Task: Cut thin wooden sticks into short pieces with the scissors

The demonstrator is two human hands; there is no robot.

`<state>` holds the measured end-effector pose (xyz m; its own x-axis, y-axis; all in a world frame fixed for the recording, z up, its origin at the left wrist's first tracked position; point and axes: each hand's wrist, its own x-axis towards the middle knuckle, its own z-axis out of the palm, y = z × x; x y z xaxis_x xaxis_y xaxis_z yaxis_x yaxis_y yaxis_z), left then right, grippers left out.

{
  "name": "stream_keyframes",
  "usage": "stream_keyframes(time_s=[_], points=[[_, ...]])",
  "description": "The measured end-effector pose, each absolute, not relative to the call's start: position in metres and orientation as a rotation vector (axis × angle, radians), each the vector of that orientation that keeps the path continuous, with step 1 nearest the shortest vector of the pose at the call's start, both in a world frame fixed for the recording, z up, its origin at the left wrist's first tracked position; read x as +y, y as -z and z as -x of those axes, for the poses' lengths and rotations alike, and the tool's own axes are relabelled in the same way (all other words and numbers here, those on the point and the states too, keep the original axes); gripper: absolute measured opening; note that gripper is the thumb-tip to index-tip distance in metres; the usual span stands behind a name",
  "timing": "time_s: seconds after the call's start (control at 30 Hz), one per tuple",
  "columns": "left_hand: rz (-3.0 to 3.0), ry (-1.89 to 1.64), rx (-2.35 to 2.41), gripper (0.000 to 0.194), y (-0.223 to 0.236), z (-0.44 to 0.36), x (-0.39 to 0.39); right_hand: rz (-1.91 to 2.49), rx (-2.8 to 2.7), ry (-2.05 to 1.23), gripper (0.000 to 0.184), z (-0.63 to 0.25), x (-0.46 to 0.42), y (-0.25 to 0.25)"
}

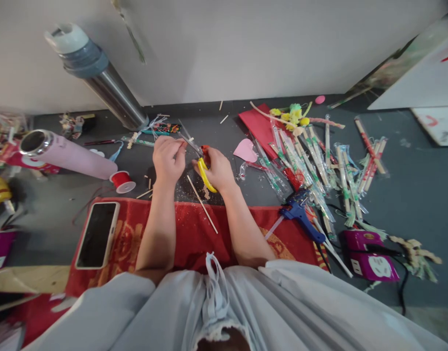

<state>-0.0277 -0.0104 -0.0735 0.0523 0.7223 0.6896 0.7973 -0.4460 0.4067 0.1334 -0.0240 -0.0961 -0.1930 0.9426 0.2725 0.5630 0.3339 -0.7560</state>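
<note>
My right hand (pixel 217 168) grips a pair of scissors (pixel 205 176) with yellow handles. The blades are parted and point up and left, towards my left hand (pixel 168 158). The fingers of that hand are closed in a pinch beside the blades; what they hold is too small to make out. A tiny pale piece shows at the blades. Below the hands, a thin wooden stick (pixel 202 204) lies partly on the red cloth (pixel 194 234), among scattered crumbs. Left of my left hand are short stick bits and a spool of red thread (pixel 122 182).
A pink bottle (pixel 70 155), a steel flask (pixel 110 85) and a phone (pixel 97 235) are on the left. On the right lie many wrapped sticks (pixel 300 156), a pink paper heart (pixel 245 150), a red envelope (pixel 255 122), a blue glue gun (pixel 302 217) and a purple box (pixel 370 256).
</note>
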Motion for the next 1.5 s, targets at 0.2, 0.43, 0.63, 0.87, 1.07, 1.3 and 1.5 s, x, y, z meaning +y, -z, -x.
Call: stream_keyframes(time_s=[0.2, 0.43, 0.63, 0.87, 1.07, 1.3, 1.5], points=[[2.283, 1.494, -1.626, 0.037, 0.075, 0.029, -0.008, 1.289, -1.857, -0.667, 0.063, -0.132, -0.025, 0.096], [2.273, 1.560, -1.690, 0.041, 0.071, 0.028, -0.010, 1.235, -1.811, -0.727, 0.064, -0.133, -0.026, 0.094], [2.370, 1.554, -1.735, 0.042, 0.065, 0.029, -0.012, 1.219, -1.832, -0.708, 0.064, -0.134, -0.026, 0.094], [2.379, 1.503, -1.696, 0.041, 0.061, 0.028, -0.013, 1.235, -1.834, -0.692, 0.063, -0.135, -0.026, 0.093], [2.342, 1.490, -1.718, 0.037, 0.062, 0.027, -0.012, 1.237, -1.851, -0.688, 0.065, -0.135, -0.026, 0.092], [2.337, 1.459, -1.726, 0.035, 0.062, 0.028, -0.012, 1.245, -1.830, -0.692, 0.064, -0.135, -0.024, 0.095], [2.308, 1.450, -1.741, 0.041, 0.061, 0.025, -0.013, 1.327, -1.784, -0.789, 0.060, -0.136, -0.026, 0.085]])
